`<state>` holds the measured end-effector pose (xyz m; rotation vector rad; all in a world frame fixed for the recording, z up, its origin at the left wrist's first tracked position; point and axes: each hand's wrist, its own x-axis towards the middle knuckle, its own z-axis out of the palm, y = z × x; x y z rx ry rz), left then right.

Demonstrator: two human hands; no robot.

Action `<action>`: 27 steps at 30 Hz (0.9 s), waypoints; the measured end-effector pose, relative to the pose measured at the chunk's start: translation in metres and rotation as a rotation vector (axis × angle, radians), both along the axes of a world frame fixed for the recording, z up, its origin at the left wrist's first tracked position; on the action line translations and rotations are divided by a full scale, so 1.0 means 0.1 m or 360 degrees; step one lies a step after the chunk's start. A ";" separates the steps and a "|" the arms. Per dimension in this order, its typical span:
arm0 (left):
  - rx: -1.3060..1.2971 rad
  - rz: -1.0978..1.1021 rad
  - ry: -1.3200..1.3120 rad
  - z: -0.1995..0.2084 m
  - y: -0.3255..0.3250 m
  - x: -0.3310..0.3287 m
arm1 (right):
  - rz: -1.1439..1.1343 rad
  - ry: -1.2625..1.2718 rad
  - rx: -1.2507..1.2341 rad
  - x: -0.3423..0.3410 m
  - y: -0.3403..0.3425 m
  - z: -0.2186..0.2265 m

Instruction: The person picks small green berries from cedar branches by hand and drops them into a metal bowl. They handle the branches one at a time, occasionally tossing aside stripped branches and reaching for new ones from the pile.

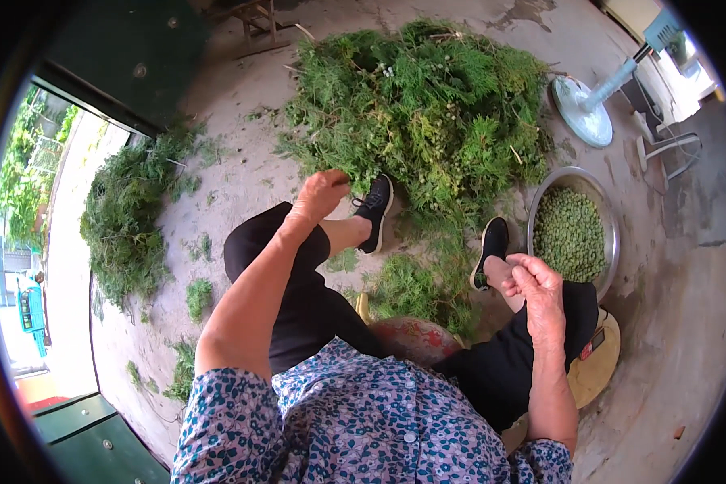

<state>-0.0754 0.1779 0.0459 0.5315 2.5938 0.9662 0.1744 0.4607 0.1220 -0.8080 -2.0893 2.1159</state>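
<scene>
At the far left, a bright doorway (89, 181) borders the floor; beside it lies a smaller heap of greenery (129, 222), dark and feathery. A strip of grey concrete floor (246, 173), dotted with stray sprigs, separates it from the left hand (321, 198), whose fingers bend with tips drawn together; whether they pinch anything, I cannot tell. In front of the feet spreads the large heap of cut branches (427, 121), flat-sprayed, bright to yellowish green, with small pale-green cones among them. The right hand (536, 286) is half curled above the right leg, its contents unclear. Just beyond, a round metal basin (577, 177) holds many loose green cones (570, 234). A pale-blue fan base (582, 113) stands near its far rim, with more concrete rightward.
</scene>
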 end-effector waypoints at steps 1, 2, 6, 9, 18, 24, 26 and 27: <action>-0.0180 -0.0097 0.0112 -0.44 -0.10 -0.05 | -0.0022 0.0043 -0.0016 -0.02 0.00 0.02; -0.0358 -0.0201 0.0223 -0.78 -0.17 -0.09 | -0.0031 0.0026 -0.0025 -0.04 0.01 0.02; -0.0856 -0.0226 0.0071 -0.79 -0.03 0.19 | -0.0091 -0.0005 -0.0065 -0.04 0.08 -0.13; -0.1121 -0.0494 0.0218 -1.10 -0.14 0.27 | -0.0159 -0.0082 -0.0181 -0.01 0.09 -0.30; -0.0673 -0.1109 -0.1020 -0.58 0.48 0.34 | -0.0128 -0.0292 -0.0259 -0.15 -0.06 -0.49; -0.0507 -0.1157 0.0539 0.41 1.23 -0.18 | 0.0341 -0.0697 0.0084 -0.45 -0.12 -1.03; -0.0045 -0.0598 0.0270 0.61 1.37 -0.35 | 0.0546 -0.0513 0.0646 -0.63 -0.04 -1.32; 0.0446 -0.0286 -0.0073 0.59 1.44 -0.41 | 0.0527 -0.0539 0.0649 -0.70 0.03 -1.49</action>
